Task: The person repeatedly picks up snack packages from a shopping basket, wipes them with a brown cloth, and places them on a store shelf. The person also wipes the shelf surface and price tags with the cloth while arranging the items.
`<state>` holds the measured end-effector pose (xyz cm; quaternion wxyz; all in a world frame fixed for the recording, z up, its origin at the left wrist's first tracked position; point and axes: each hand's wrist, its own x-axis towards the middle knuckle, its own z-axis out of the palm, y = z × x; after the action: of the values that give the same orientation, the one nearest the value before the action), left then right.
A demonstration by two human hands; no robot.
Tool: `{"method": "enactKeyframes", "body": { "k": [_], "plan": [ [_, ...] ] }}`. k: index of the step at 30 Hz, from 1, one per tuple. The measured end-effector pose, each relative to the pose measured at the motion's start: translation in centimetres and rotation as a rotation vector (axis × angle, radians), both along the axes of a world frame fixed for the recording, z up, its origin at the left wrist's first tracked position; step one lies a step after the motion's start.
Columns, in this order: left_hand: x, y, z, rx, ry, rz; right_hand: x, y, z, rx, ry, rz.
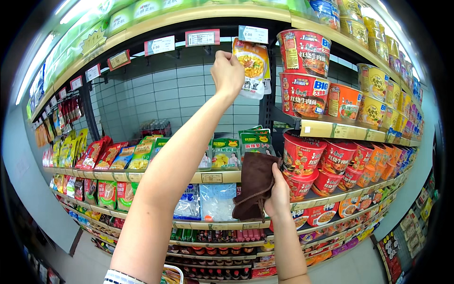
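Note:
My left hand (228, 72) is raised high at the upper centre, its fingers closed on the left edge of a white and yellow food pouch (251, 67). The pouch hangs upright below a price tag (253, 34), with another packet partly hidden behind it. Lower down, at the right of centre, my right hand (278, 193) grips a dark brown cloth (253, 184) by its right side. The cloth hangs in front of the shelf edge and hides part of the green pickle packets (256, 142) behind it.
Red instant noodle tubs (304, 93) stand stacked just right of the pouch. Shelf edges (220, 177) run across below, with bagged foods along them. Metal hooks stick out under the upper shelf (212, 14). A white basket handle (175, 268) shows at the bottom.

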<state>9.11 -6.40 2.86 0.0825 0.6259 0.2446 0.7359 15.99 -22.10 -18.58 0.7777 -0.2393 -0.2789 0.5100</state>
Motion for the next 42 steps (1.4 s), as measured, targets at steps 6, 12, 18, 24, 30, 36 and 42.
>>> {"method": "enactKeyframes", "body": {
  "k": [6,12,18,24,30,36,42],
  "plan": [
    [-0.6,-1.4,-1.5,-0.124,0.024,-0.173,-0.5,0.6,-0.8,0.054,0.010,0.002],
    [-5.9,-5.0,-9.5,-0.416,0.202,-0.491,-1.4,1.3,-1.5,0.124,0.074,0.032],
    [-15.9,-9.6,-18.8,-0.506,0.271,-0.384,-6.8,1.3,-0.8,0.288,0.068,0.178],
    [-24.4,-14.0,-24.5,-0.703,0.026,-0.296,-13.8,0.9,-3.6,0.094,-0.123,0.222],
    [-29.5,-19.6,-28.1,-0.824,-0.115,-0.280,-20.4,2.2,-6.3,0.051,-0.153,0.196],
    [-32.6,-22.6,-29.2,-0.922,-0.467,-0.353,-26.1,1.7,-9.2,0.006,-0.338,0.232],
    [-35.2,-23.9,-31.2,-0.954,-0.352,-0.126,-29.3,0.0,-9.2,-0.049,-0.166,0.446]
  ]
}}
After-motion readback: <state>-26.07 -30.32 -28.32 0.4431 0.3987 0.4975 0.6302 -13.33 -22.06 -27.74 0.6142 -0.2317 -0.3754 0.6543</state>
